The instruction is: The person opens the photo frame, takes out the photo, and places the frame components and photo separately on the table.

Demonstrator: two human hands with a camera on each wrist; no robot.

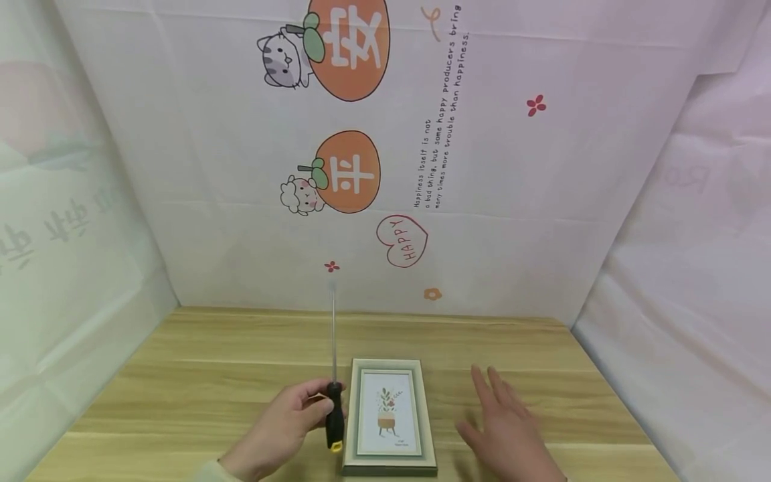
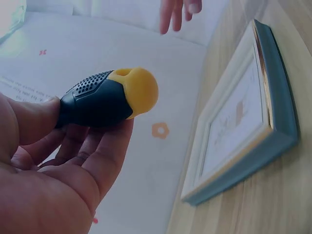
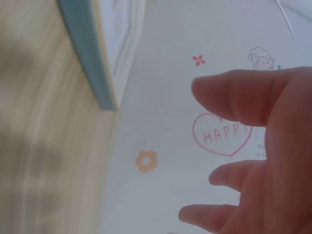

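Observation:
My left hand (image 1: 288, 418) grips a screwdriver (image 1: 334, 418) by its black handle, thumb on one side and fingers on the other. The handle's rounded yellow end (image 2: 141, 92) faces the left wrist camera, and the long metal shaft (image 1: 334, 335) points up and away from me. Just right of that hand, a picture frame (image 1: 429, 428) with a pale border lies face up on the table; its print shows a plant in a pot. My right hand (image 1: 506, 428) is to the right of the frame, apart from it, fingers extended and holding nothing.
The wood-grain table (image 1: 241, 348) runs back to a white printed cloth (image 1: 512, 221) hanging behind it. Cloth side walls (image 1: 693, 268) close in the left and right. Table surface extends on both sides of the frame.

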